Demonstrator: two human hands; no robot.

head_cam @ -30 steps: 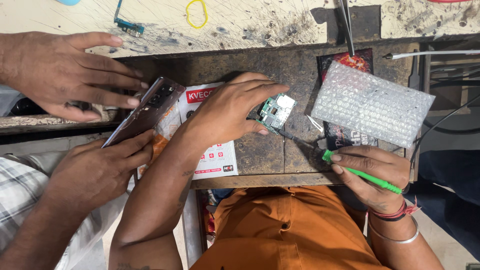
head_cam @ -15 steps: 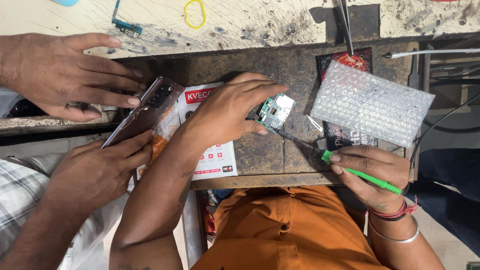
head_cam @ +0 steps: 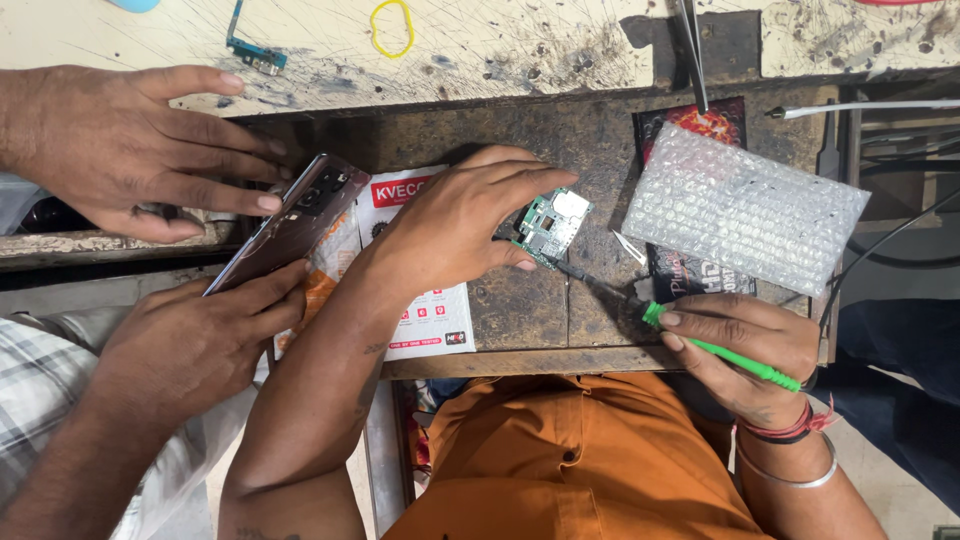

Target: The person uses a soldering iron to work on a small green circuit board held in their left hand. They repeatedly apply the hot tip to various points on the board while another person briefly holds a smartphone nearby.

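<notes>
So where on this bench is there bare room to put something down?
Bare dark bench lies below the circuit board, between the printed card and the screwdriver. The pale top right of the yellow band is free. The left is crowded: phone and another person's hands.

Orange shirt, bare forearms; red thread and silver bangle on right wrist.

Rough, scorched wooden bench top [head_cam: 520, 310], glossy phone shell [head_cam: 290, 225], clear plastic bubble wrap [head_cam: 745, 205], green plastic screwdriver handle [head_cam: 735, 357]
</notes>
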